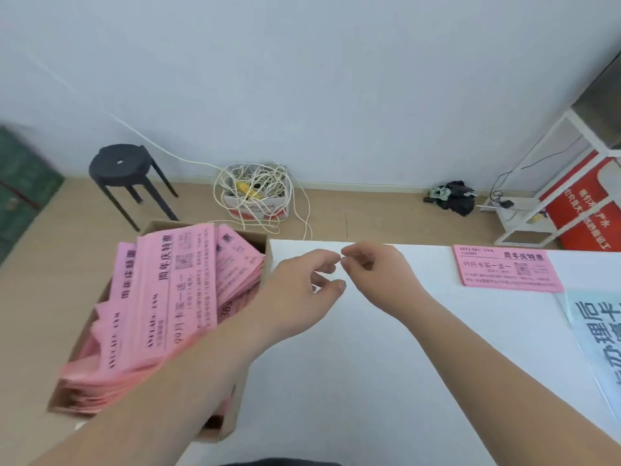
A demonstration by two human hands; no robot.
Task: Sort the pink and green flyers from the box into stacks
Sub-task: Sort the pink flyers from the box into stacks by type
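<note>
A cardboard box (231, 427) stands at the table's left edge, filled with loose pink flyers (174, 290). A small stack of pink flyers (507, 269) lies at the far right of the white table (403, 381). A pale green-blue sheet (594, 331) with large black characters lies just in front of that stack, cut off by the frame edge. My left hand (302, 280) hovers beside the box with loosely curled fingers and holds nothing. My right hand (373, 267) is next to it, its thumb and fingers curled together. I see nothing in it. The fingertips of the two hands nearly meet.
On the floor beyond the table are a black stool (121, 168), a carton full of tangled white cord (255, 193) and a dark bundle (453, 196). A white shelf frame with a red banner (578, 203) stands at the right.
</note>
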